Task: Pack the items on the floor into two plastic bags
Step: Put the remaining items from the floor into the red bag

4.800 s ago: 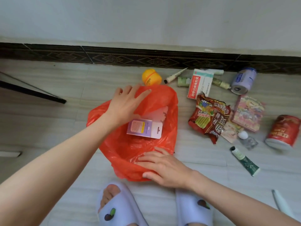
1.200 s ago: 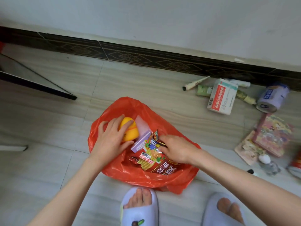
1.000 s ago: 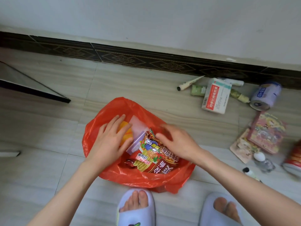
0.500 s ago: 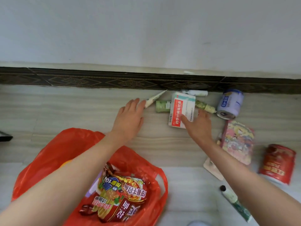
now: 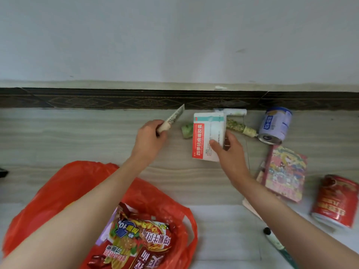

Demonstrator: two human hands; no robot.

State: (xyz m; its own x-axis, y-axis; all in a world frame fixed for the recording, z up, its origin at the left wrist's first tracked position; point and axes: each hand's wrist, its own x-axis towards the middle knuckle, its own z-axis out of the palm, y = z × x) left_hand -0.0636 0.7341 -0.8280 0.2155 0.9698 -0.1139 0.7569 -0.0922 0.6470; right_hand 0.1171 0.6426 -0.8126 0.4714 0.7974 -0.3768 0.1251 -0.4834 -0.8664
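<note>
Floor (image 5: 97, 136); box (image 5: 208, 136) between right fingers (image 5: 214, 144)

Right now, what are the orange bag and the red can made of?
Orange bag: thin, glossy plastic film, judging by its crinkles and shine. Red can: probably metal with a printed label; its bottom rim looks silvery.

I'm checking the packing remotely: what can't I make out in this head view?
- Orange bag: contents under the noodle packet and left forearm are hidden.
- Green tube: mostly behind the medicine box held by the right hand.
- Dark-capped tube: cut off by the right forearm.
- Flat packet under the colourful packet: only an edge shows.
- Small print on the tube in the left hand: unreadable.
</note>
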